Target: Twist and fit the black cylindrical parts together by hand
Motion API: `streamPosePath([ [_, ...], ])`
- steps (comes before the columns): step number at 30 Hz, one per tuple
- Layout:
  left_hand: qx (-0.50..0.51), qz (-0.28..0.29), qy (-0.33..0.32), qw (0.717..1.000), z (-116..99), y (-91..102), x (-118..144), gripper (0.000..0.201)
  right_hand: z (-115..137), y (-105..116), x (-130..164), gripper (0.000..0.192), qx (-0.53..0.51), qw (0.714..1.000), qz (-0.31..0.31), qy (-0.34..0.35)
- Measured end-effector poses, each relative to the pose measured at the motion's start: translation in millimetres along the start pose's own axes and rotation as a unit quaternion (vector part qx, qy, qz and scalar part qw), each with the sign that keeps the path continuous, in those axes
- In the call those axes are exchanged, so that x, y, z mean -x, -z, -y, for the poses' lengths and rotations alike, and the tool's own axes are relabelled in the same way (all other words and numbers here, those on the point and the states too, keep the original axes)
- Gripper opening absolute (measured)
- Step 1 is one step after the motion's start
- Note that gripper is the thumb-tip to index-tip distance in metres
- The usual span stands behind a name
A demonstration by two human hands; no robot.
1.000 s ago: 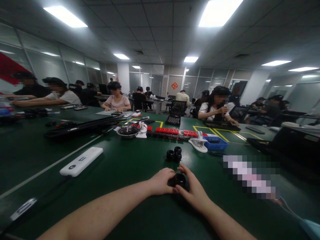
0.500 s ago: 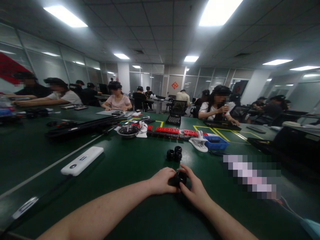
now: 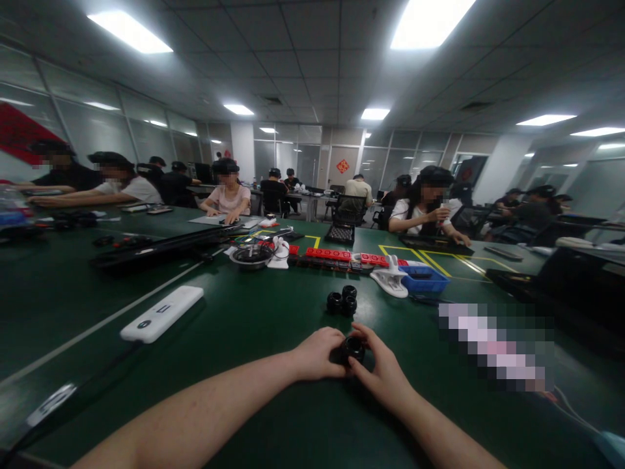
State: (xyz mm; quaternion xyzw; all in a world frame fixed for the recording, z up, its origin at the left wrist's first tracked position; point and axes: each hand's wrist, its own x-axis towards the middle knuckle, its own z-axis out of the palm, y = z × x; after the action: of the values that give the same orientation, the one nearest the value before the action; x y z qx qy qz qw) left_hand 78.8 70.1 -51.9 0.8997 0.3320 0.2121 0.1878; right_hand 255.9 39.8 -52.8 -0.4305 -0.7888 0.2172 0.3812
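You sat at a green table (image 3: 254,326) shared with other people working along its far side, and everything that mattered lay near its front edge. Beyond your hands, toward the table's middle, lay a white bar (image 3: 161,314), a metal bowl (image 3: 250,255), a row of red blocks (image 3: 336,255), a blue tray (image 3: 420,279) and a white clip (image 3: 389,279). Just beyond your hands stood a cluster of black rings (image 3: 342,302). Your left hand (image 3: 317,354) and right hand (image 3: 381,371) both clasped one black ring (image 3: 352,348) between them, close above the table, fingers closed around it from either side. To do that well, you likely needed to brace it firmly with one hand and keep the ring square while the other fingertips worked it. No writing on the ring could be read; the bar's dark marks were too small to make out.
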Motion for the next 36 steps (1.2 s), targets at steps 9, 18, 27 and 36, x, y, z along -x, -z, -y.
streamPosePath([
  [9, -0.011, -0.003, -0.005, 1.000, 3.3, -2.6, -0.6, 0.040, -1.7, -0.3, 0.6, 0.063, 0.017, 1.000, -0.011, -0.022],
  [18, -0.014, 0.008, 0.008, 1.000, 0.1, -0.2, -0.7, 0.040, 1.0, -1.4, -0.4, 0.054, 0.016, 0.999, 0.009, -0.035],
  [27, -0.019, 0.005, 0.000, 1.000, -0.6, 0.6, -0.1, 0.040, -2.1, 1.0, 1.8, 0.062, 0.006, 0.999, 0.034, -0.011],
  [36, -0.023, 0.000, -0.002, 1.000, 1.8, -1.6, -0.2, 0.038, -5.0, -4.0, -1.6, 0.057, 0.008, 0.999, 0.000, -0.036],
])
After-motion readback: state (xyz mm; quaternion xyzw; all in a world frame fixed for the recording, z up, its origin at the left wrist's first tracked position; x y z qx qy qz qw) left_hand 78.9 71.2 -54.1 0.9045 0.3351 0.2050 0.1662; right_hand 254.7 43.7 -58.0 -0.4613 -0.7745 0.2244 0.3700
